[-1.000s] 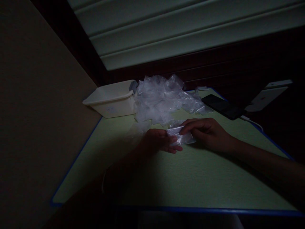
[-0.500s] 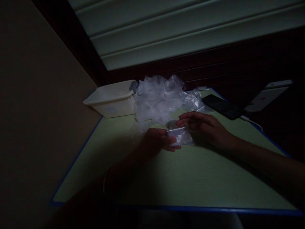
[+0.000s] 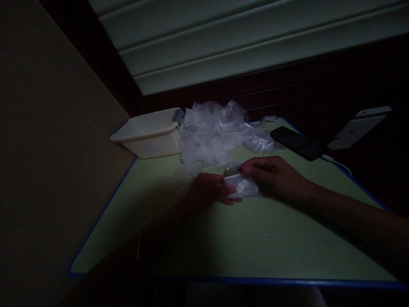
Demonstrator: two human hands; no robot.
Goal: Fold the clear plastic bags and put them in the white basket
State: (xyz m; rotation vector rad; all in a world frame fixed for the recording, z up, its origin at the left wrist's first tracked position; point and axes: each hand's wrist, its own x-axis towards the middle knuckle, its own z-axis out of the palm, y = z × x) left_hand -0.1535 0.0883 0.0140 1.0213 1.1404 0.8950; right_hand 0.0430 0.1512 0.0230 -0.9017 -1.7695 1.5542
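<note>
The light is dim. My left hand (image 3: 209, 190) and my right hand (image 3: 275, 175) meet over the middle of a pale green table (image 3: 255, 238). Between them lies a small clear plastic bag (image 3: 243, 186). My left fingers pinch its left end. My right fingers curl over its top right edge and press on it. Just behind my hands is a heap of more clear plastic bags (image 3: 217, 132).
A cream plastic tub (image 3: 148, 135) stands at the back left beside the heap. A dark phone (image 3: 298, 143) lies at the back right, with a white cable and a pale flat device (image 3: 358, 125) beyond it. The table has a blue rim and a wall on its left.
My right hand rose with fingers spread above the bag half a second ago, and has now come back down onto it. My left hand has kept its pinch.
</note>
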